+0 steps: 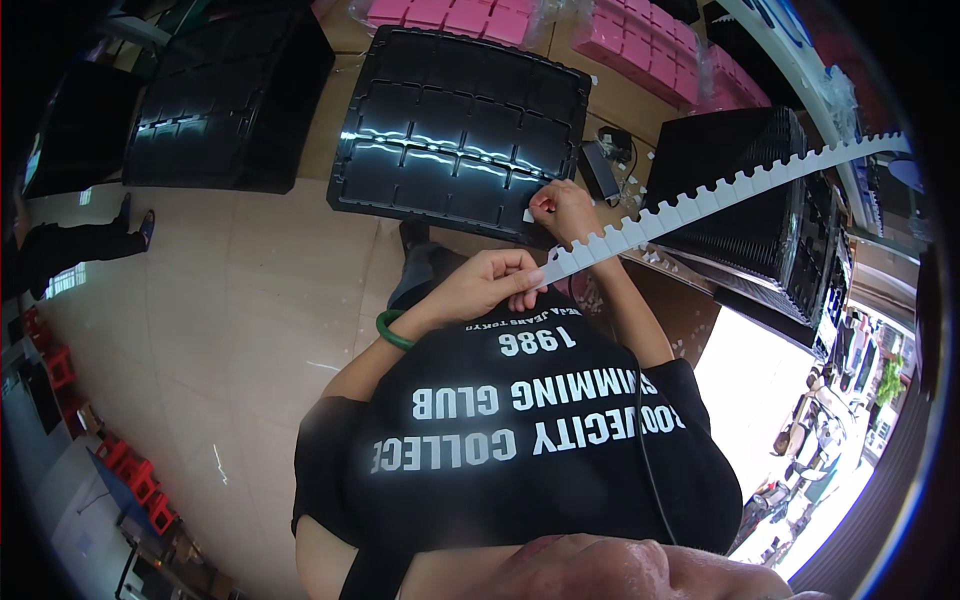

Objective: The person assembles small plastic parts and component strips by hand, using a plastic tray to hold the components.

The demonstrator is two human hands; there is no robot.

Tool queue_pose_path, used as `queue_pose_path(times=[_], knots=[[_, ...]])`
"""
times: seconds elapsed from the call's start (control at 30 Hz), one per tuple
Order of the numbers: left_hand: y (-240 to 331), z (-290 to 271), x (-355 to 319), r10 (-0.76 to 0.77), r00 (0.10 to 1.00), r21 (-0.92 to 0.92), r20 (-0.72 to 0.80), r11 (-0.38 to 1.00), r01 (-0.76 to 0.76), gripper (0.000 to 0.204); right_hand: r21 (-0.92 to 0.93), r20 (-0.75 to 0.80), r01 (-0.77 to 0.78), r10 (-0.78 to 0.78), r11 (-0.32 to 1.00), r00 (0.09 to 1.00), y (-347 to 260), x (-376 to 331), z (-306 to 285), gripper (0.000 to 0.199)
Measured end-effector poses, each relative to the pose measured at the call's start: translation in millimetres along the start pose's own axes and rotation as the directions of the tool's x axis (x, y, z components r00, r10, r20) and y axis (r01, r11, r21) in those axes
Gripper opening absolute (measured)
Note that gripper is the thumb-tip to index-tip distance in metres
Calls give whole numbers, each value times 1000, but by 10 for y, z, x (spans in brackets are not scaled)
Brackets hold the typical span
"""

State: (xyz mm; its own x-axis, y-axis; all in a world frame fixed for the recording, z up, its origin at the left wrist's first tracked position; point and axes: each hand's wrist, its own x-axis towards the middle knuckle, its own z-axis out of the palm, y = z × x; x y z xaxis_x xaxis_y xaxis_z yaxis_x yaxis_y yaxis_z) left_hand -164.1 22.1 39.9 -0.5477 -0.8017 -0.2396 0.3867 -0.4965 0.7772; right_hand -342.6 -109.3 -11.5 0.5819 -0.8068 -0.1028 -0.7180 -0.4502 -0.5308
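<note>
the left hand (pixel 490 285) pinches the near end of a long white notched strip (pixel 700 200), which runs up and right. the right hand (pixel 565 212) pinches a small white tab (pixel 528 215) at the glossy black moulded tray (pixel 460 125) on the bench (pixel 620 100).

one view only, a head-worn fisheye looking steeply down the wearer's own chest, so the black printed t-shirt (pixel 520 420) fills the lower middle, very near the lens. past the shirt the view faces a black compartment tray (pixel 460 125) at the top centre, farther off. straight edges bow near the rim, and dark vignette closes the corners. floor tiles spread left of the tray.
</note>
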Motion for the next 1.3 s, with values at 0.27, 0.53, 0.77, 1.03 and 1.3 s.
queue_pose_path(times=[0.27, 0.53, 0.77, 1.03, 1.3], knots=[[66, -119, 16, -37, 998, 13, 53, 999, 36, 25, -218, -52, 175, -190, 960, 980, -71, -19, 65, 6], [46, -141, -65, -22, 999, 6, 41, 1000, 22, 25, -54, -19, 139, -140, 989, 990, -5, 5, 26, 9], [-7, -86, -109, -17, 1000, 25, 23, 1000, 17, 25, 100, 80, 80, -88, 992, 993, -9, -20, -40, 9], [-70, -9, -147, 31, 999, -6, -41, 1000, -31, 24, 264, -180, -20, 69, 964, 981, -30, -341, -55, 12], [-108, -65, -237, 144, 973, -244, -180, 952, -186, 23, -545, -30, -315, 357, 777, 934, 1028, -1666, -239, 18]])
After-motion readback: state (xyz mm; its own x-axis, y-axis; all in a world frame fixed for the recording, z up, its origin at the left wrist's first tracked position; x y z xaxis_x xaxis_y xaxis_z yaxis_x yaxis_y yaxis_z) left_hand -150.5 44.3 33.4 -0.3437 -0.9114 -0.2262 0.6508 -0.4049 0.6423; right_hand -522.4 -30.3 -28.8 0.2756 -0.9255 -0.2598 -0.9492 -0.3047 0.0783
